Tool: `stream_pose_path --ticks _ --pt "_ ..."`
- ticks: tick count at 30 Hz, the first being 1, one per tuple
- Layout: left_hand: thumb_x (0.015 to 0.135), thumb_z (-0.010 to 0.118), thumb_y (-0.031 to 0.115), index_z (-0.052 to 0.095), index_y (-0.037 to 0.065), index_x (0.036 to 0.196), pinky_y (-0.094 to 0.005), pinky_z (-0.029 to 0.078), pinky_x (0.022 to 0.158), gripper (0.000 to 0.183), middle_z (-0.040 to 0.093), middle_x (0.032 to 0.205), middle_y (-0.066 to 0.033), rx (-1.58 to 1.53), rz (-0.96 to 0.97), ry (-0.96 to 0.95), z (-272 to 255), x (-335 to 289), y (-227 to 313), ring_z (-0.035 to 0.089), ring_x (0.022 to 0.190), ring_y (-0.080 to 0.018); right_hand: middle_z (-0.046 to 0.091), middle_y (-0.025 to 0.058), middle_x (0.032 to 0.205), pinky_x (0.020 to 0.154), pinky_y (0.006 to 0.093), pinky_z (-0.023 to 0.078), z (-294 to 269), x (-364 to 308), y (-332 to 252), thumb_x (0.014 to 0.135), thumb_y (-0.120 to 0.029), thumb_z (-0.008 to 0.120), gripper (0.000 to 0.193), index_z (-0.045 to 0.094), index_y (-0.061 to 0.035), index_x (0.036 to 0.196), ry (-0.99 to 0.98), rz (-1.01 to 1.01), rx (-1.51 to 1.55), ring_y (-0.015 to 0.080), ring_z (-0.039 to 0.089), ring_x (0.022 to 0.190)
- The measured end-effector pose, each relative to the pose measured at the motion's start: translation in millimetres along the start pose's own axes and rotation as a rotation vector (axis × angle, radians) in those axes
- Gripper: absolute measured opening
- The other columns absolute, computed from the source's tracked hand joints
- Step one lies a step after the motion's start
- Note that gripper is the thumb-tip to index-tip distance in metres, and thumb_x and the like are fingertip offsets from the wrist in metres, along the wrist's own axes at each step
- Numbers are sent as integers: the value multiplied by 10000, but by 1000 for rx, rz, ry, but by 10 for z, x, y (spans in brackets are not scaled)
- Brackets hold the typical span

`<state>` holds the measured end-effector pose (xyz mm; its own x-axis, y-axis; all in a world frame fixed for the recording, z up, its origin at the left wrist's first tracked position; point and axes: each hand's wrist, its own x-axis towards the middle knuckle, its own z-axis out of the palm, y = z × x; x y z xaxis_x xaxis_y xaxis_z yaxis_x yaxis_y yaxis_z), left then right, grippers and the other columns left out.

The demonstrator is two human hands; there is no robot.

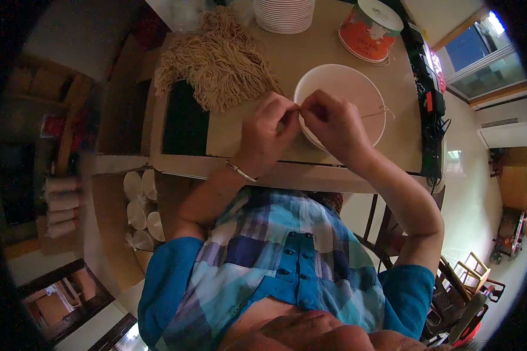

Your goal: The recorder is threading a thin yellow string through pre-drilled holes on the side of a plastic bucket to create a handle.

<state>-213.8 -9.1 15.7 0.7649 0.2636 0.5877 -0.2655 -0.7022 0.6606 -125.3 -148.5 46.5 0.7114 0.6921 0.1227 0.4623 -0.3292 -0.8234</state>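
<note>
A white paper bucket (373,96), its mouth tilted up toward me, sits at the table's near edge. A thin beige cord (373,114) passes through its right side, with a loose end outside, and runs across the inside toward my right hand (334,123). That hand's fingers are pinched together over the bucket's left rim, apparently on the cord. Right beside them, my left hand (268,131) is closed, its fingertips nearly meeting the right ones at the rim. What lies between the left fingertips is too small to make out. A bracelet circles my left wrist.
A heap of beige cords (222,64) lies left of the bucket. Behind stand stacked white buckets (284,14) and an orange-and-white printed bucket (366,38). Power strips with cables (433,117) line the table's right edge. An open cardboard box (114,234) with white rounded items is below left.
</note>
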Motion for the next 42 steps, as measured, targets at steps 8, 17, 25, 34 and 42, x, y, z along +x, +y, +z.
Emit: stream_pose_path --ticks 8,17,25,34,42 --pt "765 648 -24 576 41 884 -337 523 598 154 573 821 -103 -45 43 59 81 -6 -43 621 725 -260 646 182 786 659 424 515 51 1 31 817 -149 615 123 608 -31 851 41 -4 -73 372 647 756" --pt "755 654 -10 571 47 868 -343 520 596 151 570 818 -96 -18 59 71 103 -12 -47 617 715 -265 624 124 765 609 353 498 33 -36 13 815 -105 642 88 596 -50 865 97 -119 -221 271 623 670" --pt "755 654 -5 569 48 869 -344 509 598 151 564 807 -91 -25 51 79 121 -28 -55 604 703 -264 620 169 856 643 474 492 21 -37 3 836 -155 609 121 560 -56 885 47 -169 -194 410 611 763" --pt "819 652 15 607 33 896 -274 504 629 91 599 836 -77 -195 -204 42 114 -62 -49 621 744 -169 649 173 793 639 390 520 -18 32 36 810 -129 632 115 615 -33 871 -14 -63 -7 347 658 734" --pt "864 654 56 625 51 917 -211 467 642 61 613 789 16 -223 -261 -5 80 -38 -77 551 701 -48 669 173 804 657 357 522 -51 54 102 827 -119 639 124 627 -16 896 -78 -49 111 272 684 742"
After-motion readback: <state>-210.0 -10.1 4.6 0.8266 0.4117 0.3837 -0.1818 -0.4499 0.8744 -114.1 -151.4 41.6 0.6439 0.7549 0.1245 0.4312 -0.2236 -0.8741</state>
